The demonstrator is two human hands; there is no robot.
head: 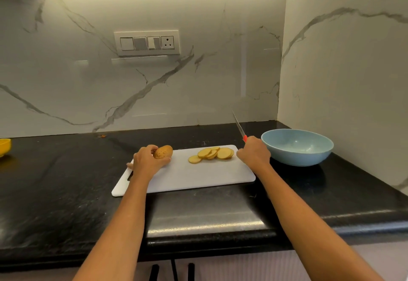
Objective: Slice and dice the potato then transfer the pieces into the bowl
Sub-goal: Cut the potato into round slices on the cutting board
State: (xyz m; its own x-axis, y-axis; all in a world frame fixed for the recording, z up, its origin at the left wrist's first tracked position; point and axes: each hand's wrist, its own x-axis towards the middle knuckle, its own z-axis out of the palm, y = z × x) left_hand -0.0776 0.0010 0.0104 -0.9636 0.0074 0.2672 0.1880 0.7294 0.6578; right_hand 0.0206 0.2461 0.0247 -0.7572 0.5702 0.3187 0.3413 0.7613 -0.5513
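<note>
Closest in, the black bench [66, 192] carries a white cutting board [198, 177]. At the board's 10 o'clock corner the left hand [146, 160] is curled around the uncut chunk of potato [163, 151], pinning it down. Over toward 1 o'clock there's a loose pile of maybe 8 round slices [212, 153], overlapping each other. The right hand [254, 151] is clenched on a red-handled knife [239, 127], blade lifted off the board and pointing up and away. Just beyond it, at 2 o'clock, the blue bowl [297, 147] looks empty. So I'd say roughly halfway through slicing; dicing and the transfer haven't started.
</note>
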